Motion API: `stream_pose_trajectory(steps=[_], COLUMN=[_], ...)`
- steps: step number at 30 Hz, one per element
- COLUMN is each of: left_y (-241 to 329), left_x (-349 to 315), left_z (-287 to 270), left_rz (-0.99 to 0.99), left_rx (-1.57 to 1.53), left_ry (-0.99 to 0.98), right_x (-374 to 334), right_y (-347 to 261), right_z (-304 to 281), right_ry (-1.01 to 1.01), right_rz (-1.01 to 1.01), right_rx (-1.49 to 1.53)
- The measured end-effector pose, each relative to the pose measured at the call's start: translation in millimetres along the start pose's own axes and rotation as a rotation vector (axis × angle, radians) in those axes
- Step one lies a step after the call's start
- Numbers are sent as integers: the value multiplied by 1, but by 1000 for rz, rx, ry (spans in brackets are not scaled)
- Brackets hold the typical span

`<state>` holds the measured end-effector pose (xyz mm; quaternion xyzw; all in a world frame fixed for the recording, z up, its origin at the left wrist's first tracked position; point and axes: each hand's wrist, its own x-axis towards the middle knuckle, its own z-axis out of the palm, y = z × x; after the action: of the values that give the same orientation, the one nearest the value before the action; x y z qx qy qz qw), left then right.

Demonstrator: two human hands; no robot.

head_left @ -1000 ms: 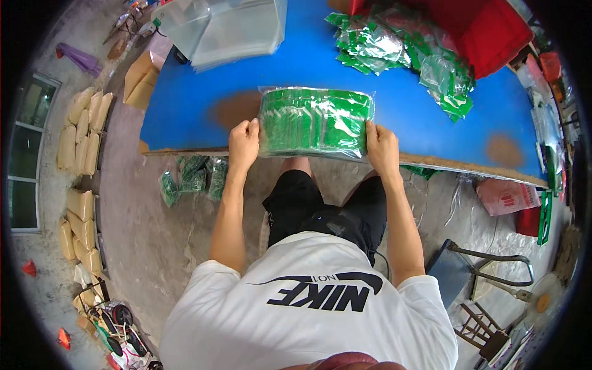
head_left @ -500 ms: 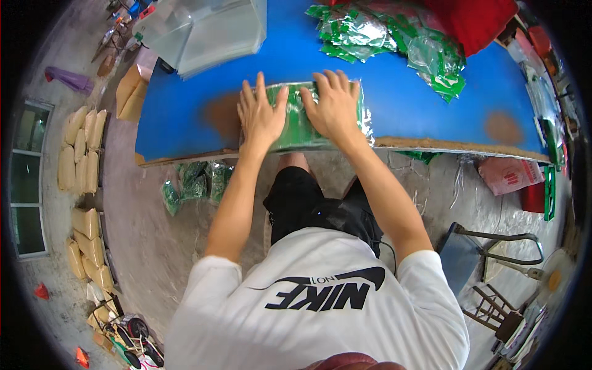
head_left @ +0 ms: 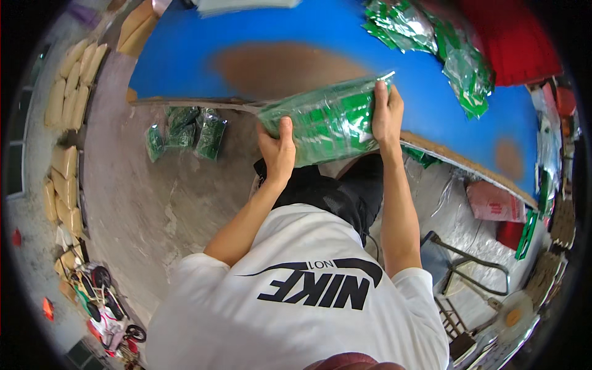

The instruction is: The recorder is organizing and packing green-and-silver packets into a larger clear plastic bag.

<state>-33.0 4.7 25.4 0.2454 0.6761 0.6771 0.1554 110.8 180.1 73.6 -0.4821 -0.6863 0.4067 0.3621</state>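
Between my two hands hangs a clear plastic bag with green packets inside (head_left: 333,120), tilted so its right end is higher. Its left end is gripped by my left hand (head_left: 279,148), thumb on top and fingers hidden beneath. At the opposite end, my right hand (head_left: 387,114) is closed on the bag's edge, thumb on the upper face. The bag is off the blue table (head_left: 185,58), held over its near edge and my lap. Loose green-and-clear packets (head_left: 401,28) are heaped farther back on the right.
A red cloth or bag (head_left: 509,40) lies beyond the packets. Filled green bags (head_left: 185,132) sit on the floor under the table's left part. Tan sacks (head_left: 74,86) are stacked at left. At right are a metal-framed chair (head_left: 475,271) and a fan (head_left: 515,316).
Both hands lay flat on the bag on the table; now they grip its two ends and have lifted it off, toward me. My view has turned and shifted.
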Motion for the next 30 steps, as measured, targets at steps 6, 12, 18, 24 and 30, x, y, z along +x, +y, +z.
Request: stream_pose_trajectory(steps=[6, 12, 18, 24, 30], left_y=[-47, -43, -109, -175, -207], left_x=[16, 10, -7, -39, 57], left_z=[-17, -71, -163, -238, -295], left_rz=[-488, -615, -656, -178, -1140], left_rx=[-720, -795, -972, -309, -788], left_ry=[61, -37, -221, 109, 988], right_x=[-48, -93, -119, -113, -112], right_y=[-11, -48, -79, -60, -45], right_z=[18, 45, 105, 84, 47], right_ry=[-59, -239, -716, -880, -855], right_rz=[-205, -305, -472, -464, -450], right_rx=[159, 131, -124, -108, -161])
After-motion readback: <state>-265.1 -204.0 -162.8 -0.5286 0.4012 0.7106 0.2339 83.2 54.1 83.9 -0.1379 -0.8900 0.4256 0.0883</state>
